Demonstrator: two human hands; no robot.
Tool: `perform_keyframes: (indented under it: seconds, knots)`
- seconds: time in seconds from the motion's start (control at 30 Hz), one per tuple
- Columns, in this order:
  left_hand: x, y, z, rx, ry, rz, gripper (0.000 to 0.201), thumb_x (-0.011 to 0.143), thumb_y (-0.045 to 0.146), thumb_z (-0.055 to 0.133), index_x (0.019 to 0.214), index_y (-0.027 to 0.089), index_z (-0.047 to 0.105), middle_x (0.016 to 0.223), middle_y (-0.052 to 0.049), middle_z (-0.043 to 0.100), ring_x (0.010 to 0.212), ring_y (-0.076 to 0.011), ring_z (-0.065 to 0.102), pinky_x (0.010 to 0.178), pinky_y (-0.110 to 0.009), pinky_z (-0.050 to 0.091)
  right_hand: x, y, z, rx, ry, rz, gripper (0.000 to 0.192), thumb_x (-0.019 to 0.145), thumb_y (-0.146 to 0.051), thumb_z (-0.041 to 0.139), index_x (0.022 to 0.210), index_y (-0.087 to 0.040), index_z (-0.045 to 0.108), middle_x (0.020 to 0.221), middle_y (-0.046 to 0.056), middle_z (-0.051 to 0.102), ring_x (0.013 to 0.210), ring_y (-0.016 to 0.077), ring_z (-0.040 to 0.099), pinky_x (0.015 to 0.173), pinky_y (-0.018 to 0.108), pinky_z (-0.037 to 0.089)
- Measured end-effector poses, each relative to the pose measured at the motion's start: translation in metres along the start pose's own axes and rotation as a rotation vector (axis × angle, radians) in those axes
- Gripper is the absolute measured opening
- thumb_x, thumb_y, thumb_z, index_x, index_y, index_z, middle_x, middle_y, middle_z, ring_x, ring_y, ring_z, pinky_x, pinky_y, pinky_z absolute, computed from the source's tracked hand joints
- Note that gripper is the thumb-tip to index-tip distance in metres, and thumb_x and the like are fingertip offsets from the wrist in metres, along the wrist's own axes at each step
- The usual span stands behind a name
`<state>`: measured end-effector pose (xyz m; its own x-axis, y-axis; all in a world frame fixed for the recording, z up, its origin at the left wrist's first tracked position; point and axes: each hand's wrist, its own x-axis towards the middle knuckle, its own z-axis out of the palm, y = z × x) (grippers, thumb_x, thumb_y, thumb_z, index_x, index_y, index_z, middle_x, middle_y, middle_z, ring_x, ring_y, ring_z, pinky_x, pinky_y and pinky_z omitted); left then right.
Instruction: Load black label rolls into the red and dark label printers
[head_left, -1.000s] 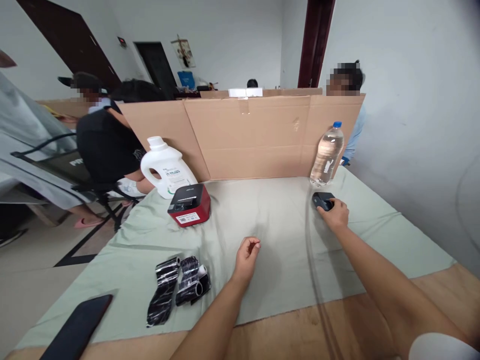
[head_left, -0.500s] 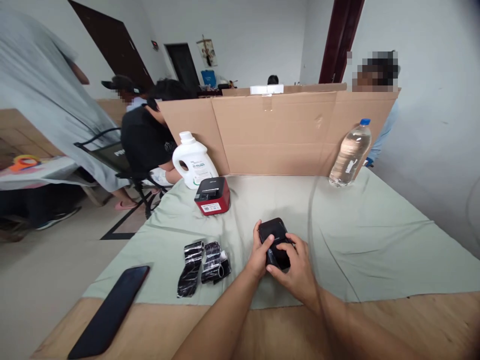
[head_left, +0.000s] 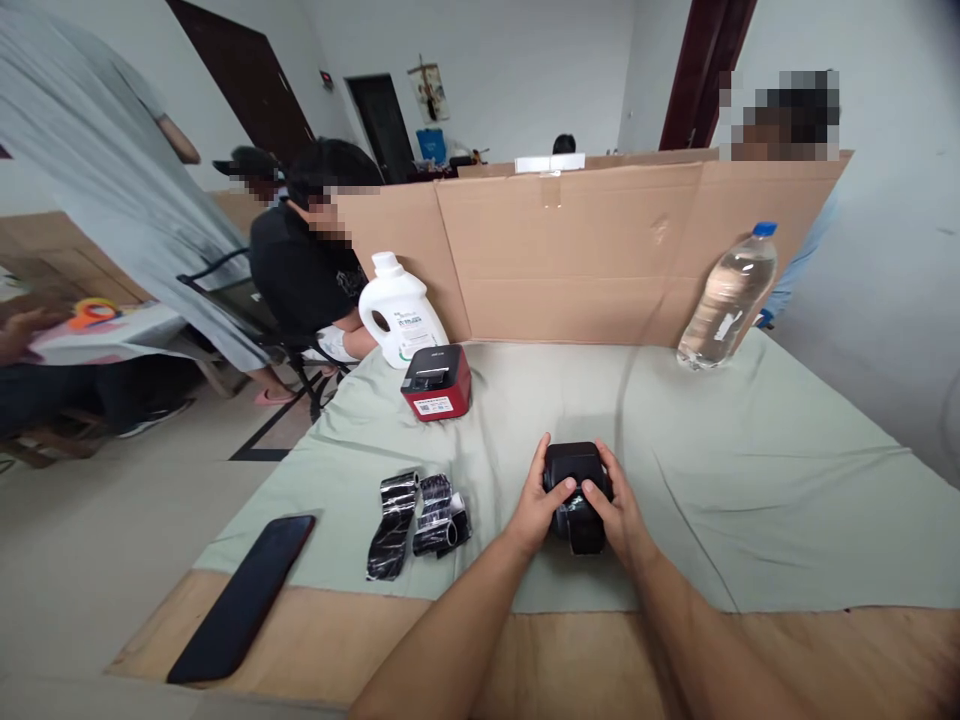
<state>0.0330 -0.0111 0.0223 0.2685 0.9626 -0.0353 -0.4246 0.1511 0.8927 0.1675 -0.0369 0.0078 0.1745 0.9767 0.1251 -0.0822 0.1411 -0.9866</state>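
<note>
A small black box-shaped device with rounded corners, which looks like a label printer (head_left: 579, 460), sits between my two hands over the green cloth. My left hand (head_left: 538, 508) grips its left side, thumb on the front of the top. On the opposite side my right hand (head_left: 621, 508) holds it the same way, and the two thumbs nearly meet. A shiny black strip (head_left: 586, 535) hangs from the side facing me. To the left lie two curled shiny black strips, a longer one (head_left: 391, 535) and a shorter one (head_left: 435, 510) with a rolled end.
A red-and-black printer-like box (head_left: 441, 385) stands before a white jug (head_left: 405, 315). A clear bottle (head_left: 727, 300) leans at the back right against the cardboard screen (head_left: 562, 260). A dark flat slab (head_left: 240, 600) lies front left. Several people are around.
My right hand has moved from working on top of the black printer to gripping its right side. The printer now faces me more squarely. The whole view has shifted slightly.
</note>
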Motion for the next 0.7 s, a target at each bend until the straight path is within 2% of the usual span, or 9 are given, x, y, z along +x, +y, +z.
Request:
perform_keyframes:
  seconds: [0.07,0.13,0.27,0.33,0.5,0.7]
  knots:
    - [0.002,-0.002,-0.002,-0.097,-0.005,-0.030,0.086,0.074,0.038,0.071,0.147,0.023,0.026,0.131,-0.010,0.055,0.118,-0.0264,0.054,0.098,-0.036,0.042,0.002,0.002,-0.003,0.083,0.027,0.030,0.068,0.079,-0.044,0.065,0.140,-0.028,0.040,0.144,0.006,0.046,0.128,0.0253,0.047,0.106,0.043,0.040]
    - [0.004,-0.003,-0.003,-0.187,-0.005,-0.065,0.077,0.077,0.040,0.064,0.144,0.021,0.032,0.121,-0.011,0.061,0.104,-0.0253,0.061,0.085,-0.034,0.047,0.004,0.002,-0.005,0.166,0.051,0.058,0.066,0.080,-0.043,0.065,0.139,-0.029,0.040,0.144,0.005,0.045,0.129,0.0252,0.046,0.107,0.044,0.040]
    - [0.005,0.000,-0.003,-0.195,0.015,-0.097,0.063,0.073,0.027,0.064,0.133,0.022,0.045,0.099,-0.005,0.066,0.073,-0.0144,0.061,0.061,-0.023,0.045,0.007,0.000,-0.008,0.197,0.036,0.058,0.066,0.081,-0.042,0.064,0.140,-0.028,0.039,0.145,0.006,0.044,0.131,0.0254,0.044,0.109,0.047,0.035]
    - [0.006,0.001,-0.003,-0.181,0.016,-0.100,0.061,0.072,0.024,0.065,0.129,0.024,0.047,0.092,-0.001,0.064,0.067,-0.0110,0.058,0.058,-0.020,0.042,0.007,0.000,-0.009,0.162,0.020,0.038,0.066,0.081,-0.042,0.063,0.140,-0.027,0.038,0.146,0.007,0.043,0.131,0.0253,0.044,0.109,0.047,0.036]
    - [0.008,0.004,-0.007,-0.116,0.016,-0.118,0.058,0.072,0.027,0.066,0.127,0.026,0.049,0.083,0.001,0.062,0.061,-0.0098,0.054,0.057,-0.020,0.041,0.007,0.002,-0.011,0.047,-0.030,-0.027,0.070,0.081,-0.040,0.062,0.143,-0.026,0.032,0.145,0.009,0.043,0.128,0.0254,0.047,0.106,0.046,0.040]
    - [0.009,0.008,-0.008,-0.076,0.001,-0.130,0.066,0.073,0.028,0.065,0.135,0.027,0.042,0.074,0.003,0.058,0.050,-0.0063,0.045,0.048,-0.017,0.033,0.005,0.001,-0.013,0.001,-0.084,-0.070,0.080,0.079,-0.038,0.062,0.147,-0.027,0.022,0.146,0.009,0.040,0.131,0.0252,0.043,0.109,0.049,0.034]
